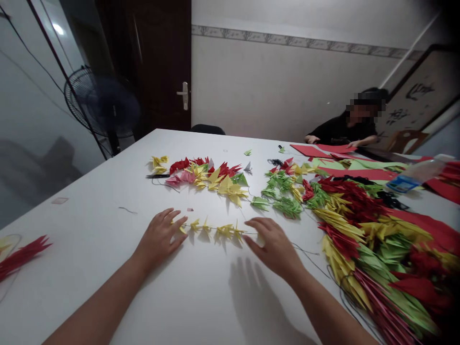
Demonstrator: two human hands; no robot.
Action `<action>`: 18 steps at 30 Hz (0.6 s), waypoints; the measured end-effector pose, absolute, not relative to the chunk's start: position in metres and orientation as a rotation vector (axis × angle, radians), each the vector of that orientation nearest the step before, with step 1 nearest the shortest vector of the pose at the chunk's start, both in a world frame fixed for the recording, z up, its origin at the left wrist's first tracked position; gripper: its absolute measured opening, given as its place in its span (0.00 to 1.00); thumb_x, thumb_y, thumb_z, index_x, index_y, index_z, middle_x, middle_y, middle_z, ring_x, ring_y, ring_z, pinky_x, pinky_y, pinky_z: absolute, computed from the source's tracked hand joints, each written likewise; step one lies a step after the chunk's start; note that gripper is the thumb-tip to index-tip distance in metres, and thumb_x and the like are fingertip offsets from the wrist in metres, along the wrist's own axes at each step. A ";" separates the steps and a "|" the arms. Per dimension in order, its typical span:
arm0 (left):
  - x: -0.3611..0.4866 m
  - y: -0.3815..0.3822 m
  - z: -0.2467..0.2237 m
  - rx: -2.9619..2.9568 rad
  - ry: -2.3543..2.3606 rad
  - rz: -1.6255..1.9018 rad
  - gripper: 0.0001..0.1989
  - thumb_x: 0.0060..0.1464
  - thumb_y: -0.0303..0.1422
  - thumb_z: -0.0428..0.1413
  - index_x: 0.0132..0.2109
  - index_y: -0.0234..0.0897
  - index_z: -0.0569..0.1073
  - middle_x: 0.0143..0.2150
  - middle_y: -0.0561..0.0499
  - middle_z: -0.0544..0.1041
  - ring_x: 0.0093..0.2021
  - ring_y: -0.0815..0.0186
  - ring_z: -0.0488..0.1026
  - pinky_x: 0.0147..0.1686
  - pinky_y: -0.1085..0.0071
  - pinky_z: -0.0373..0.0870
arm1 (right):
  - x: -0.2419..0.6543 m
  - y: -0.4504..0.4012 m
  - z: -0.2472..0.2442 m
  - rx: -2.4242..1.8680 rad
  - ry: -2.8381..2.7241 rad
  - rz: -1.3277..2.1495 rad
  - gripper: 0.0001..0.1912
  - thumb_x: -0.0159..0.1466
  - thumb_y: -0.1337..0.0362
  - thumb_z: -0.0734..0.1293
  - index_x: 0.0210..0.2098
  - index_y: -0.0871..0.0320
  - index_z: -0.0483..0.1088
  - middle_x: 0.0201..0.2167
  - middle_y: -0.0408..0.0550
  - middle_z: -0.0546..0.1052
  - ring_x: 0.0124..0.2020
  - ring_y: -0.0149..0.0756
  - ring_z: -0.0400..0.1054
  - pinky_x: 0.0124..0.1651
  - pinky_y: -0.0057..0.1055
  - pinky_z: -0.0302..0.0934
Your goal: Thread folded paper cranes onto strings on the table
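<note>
Across the lower view spreads a white surface, with a dark door behind it and a person in black at the far right edge, hands by red paper sheets. A standing fan is beyond the left edge. Along the right side lies a large heap of folded paper strands in red, yellow, green and pink. Mid-surface, smaller multicolored paper cranes lie in a curved row. Nearer, the left hand and right hand flank a short string of yellow paper cranes, laid crosswise between them. The left grip curls around its end crane; whether it pinches is unclear. The right grip is open, thumb and fingers parted about the thread. A plastic bottle lies tilted at far right; small black scissors rest beside the curved row.
</note>
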State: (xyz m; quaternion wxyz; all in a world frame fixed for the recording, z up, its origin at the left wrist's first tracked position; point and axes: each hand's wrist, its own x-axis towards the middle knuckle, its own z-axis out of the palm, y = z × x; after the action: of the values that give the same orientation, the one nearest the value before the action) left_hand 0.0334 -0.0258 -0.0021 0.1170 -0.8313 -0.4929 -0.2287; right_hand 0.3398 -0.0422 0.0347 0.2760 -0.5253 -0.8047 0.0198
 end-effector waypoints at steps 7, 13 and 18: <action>0.035 -0.024 -0.005 -2.427 -1.473 -0.699 0.13 0.54 0.34 0.48 0.42 0.40 0.74 0.50 0.45 0.71 0.54 0.55 0.62 0.53 0.55 0.59 | 0.298 -0.019 0.021 -1.497 -2.387 0.084 0.11 0.55 0.68 0.63 0.39 0.55 0.69 0.39 0.48 0.74 0.46 0.40 0.63 0.48 0.37 0.54; 0.033 -0.022 -0.005 -2.417 -1.504 -0.688 0.12 0.54 0.33 0.48 0.40 0.39 0.75 0.48 0.44 0.72 0.53 0.55 0.63 0.52 0.55 0.60 | 0.310 -0.021 0.018 -1.590 -2.337 0.121 0.05 0.55 0.68 0.63 0.32 0.55 0.68 0.32 0.45 0.74 0.40 0.38 0.65 0.45 0.35 0.53; 0.034 -0.023 -0.005 -2.403 -1.520 -0.679 0.13 0.54 0.33 0.47 0.41 0.38 0.74 0.48 0.44 0.72 0.53 0.55 0.63 0.52 0.55 0.60 | 0.320 -0.025 0.019 -1.592 -2.333 0.134 0.05 0.54 0.70 0.63 0.30 0.55 0.68 0.31 0.45 0.74 0.39 0.38 0.65 0.44 0.35 0.53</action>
State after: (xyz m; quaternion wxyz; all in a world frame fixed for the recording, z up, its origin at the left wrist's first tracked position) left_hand 0.0338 -0.0230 -0.0054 0.1089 -0.8171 -0.5168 -0.2310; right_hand 0.3198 -0.0252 0.0194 0.1563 -0.5561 -0.8150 0.0466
